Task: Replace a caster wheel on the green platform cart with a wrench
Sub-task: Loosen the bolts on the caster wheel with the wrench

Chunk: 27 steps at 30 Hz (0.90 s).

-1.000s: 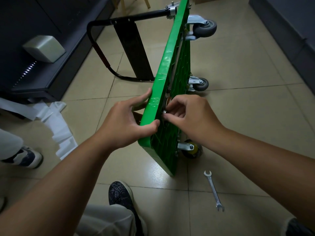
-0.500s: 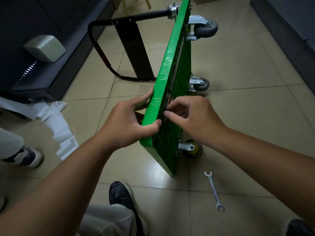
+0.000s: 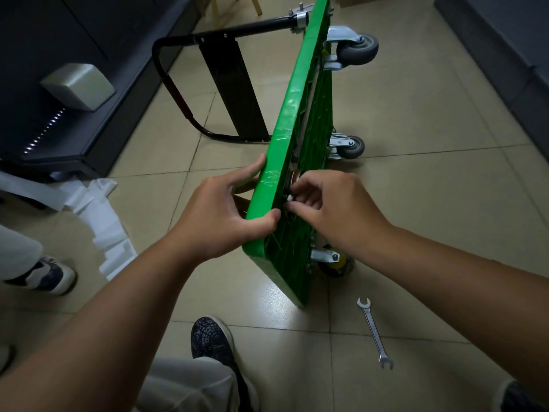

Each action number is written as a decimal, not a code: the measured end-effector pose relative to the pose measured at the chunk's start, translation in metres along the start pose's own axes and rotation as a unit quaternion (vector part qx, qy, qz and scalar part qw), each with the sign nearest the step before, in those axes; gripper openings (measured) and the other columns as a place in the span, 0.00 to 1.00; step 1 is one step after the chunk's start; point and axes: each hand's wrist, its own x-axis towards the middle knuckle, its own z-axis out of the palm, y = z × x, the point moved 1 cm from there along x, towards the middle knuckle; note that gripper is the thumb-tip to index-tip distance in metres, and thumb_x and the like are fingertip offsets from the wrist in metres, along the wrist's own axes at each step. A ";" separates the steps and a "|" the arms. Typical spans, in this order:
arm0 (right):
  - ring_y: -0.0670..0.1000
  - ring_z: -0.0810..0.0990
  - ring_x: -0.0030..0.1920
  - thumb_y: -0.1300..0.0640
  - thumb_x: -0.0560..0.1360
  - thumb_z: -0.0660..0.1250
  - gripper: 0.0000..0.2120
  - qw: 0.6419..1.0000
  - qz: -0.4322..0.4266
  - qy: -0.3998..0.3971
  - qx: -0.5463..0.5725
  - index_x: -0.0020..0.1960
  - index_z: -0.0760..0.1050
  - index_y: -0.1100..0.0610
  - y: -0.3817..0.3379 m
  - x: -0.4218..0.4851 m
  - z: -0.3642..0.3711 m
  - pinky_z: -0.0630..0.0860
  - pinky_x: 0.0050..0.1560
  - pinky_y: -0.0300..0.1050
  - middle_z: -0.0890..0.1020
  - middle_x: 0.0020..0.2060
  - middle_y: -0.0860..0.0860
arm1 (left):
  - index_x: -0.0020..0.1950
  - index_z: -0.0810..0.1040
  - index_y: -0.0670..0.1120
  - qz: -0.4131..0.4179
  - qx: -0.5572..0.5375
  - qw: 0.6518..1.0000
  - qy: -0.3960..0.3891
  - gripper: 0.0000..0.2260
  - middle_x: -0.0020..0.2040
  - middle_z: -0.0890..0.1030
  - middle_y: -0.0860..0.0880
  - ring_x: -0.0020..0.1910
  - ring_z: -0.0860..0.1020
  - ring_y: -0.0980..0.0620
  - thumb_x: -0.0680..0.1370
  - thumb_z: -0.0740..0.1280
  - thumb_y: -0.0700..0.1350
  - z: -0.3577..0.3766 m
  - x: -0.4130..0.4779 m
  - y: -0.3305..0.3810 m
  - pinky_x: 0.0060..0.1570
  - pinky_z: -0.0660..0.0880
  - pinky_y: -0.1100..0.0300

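Pinching, with the fingertips of the right hand [image 3: 335,209], a small pale fastener [image 3: 288,197] on the ribbed underside of the green plastic platform cart [image 3: 285,120], tipped onto its long edge and running from 12 to 6 o'clock through the middle of view. Gripping the cart's upper rim with the left hand [image 3: 219,215], thumb hooked over toward the underside, fingers out of sight behind the deck.

Probably hand-threading a mounting nut or bolt for the replacement wheel; impossible to tell which, nor what the brownish round part just above the fingers is.

Best done by keeping the deck braced still, starting the thread square with light finger turns, and backing off at any binding. Only then reach for the slim silver open-ended steel wrench [image 3: 375,333], lying on the beige tiled floor [image 3: 430,203] at 5 o'clock, well apart from both hands. Worth snugging all the fasteners evenly before the final tightening.

Mounted: large grey rubber caster [image 3: 358,49] at 1 o'clock, smaller grey caster [image 3: 352,147] at 2 o'clock, yellow-hubbed caster [image 3: 335,263] under the right wrist. Black tubular folding handle [image 3: 237,31] at 11 o'clock.

No brand, label or writing legible anywhere.
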 end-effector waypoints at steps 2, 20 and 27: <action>0.43 0.80 0.37 0.55 0.72 0.77 0.06 1.000 -0.005 -0.003 -0.009 0.47 0.82 0.52 0.001 0.000 0.000 0.81 0.42 0.47 0.81 0.37 0.44 | 0.81 0.65 0.53 -0.001 -0.001 1.000 -0.001 0.45 0.71 0.77 0.55 0.70 0.75 0.60 0.66 0.74 0.61 0.000 0.000 0.000 0.59 0.82 0.49; 0.48 0.79 0.35 0.63 0.70 0.77 0.09 0.994 -0.045 0.065 0.072 0.49 0.81 0.57 0.005 -0.011 0.001 0.78 0.37 0.39 0.81 0.38 0.49 | 0.81 0.66 0.49 0.008 -0.021 1.000 0.000 0.43 0.72 0.77 0.55 0.71 0.74 0.60 0.67 0.75 0.58 -0.003 -0.001 -0.002 0.61 0.81 0.49; 0.50 0.77 0.34 0.63 0.71 0.78 0.09 0.987 -0.052 0.111 0.103 0.49 0.81 0.59 0.020 -0.044 0.017 0.76 0.35 0.42 0.79 0.38 0.50 | 0.80 0.67 0.49 0.008 -0.040 0.999 0.006 0.44 0.67 0.78 0.54 0.57 0.82 0.66 0.68 0.82 0.55 -0.004 0.000 -0.001 0.47 0.82 0.65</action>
